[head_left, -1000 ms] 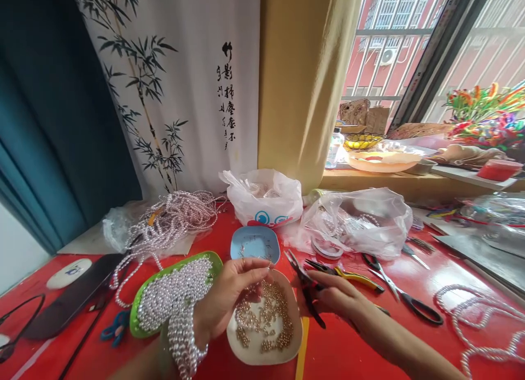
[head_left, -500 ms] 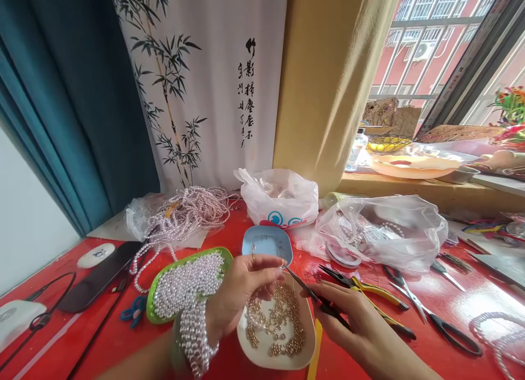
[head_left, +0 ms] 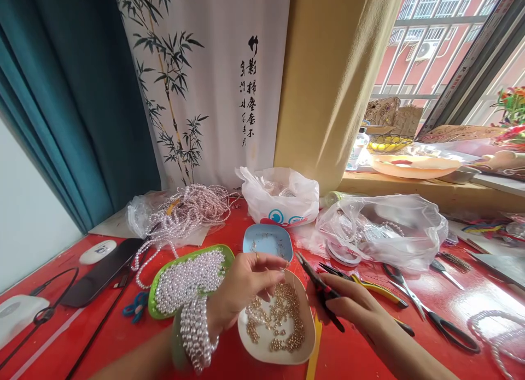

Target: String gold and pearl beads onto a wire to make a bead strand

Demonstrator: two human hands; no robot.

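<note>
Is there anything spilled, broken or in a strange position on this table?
Nothing is spilled or broken. The gold beads stay in their dish, the pearls in the green tray. Only the pearl strands behind lie in a tangled heap.

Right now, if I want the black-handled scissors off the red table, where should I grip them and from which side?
Probably from above at the black finger loops, the near-right end. The black-handled scissors lie flat on the red table, blades pointing away toward the clear plastic bag, loops unobstructed.

Bright daylight from the window (head_left: 443,35) at right, glare on the red table (head_left: 410,342), edges bowed.
</note>
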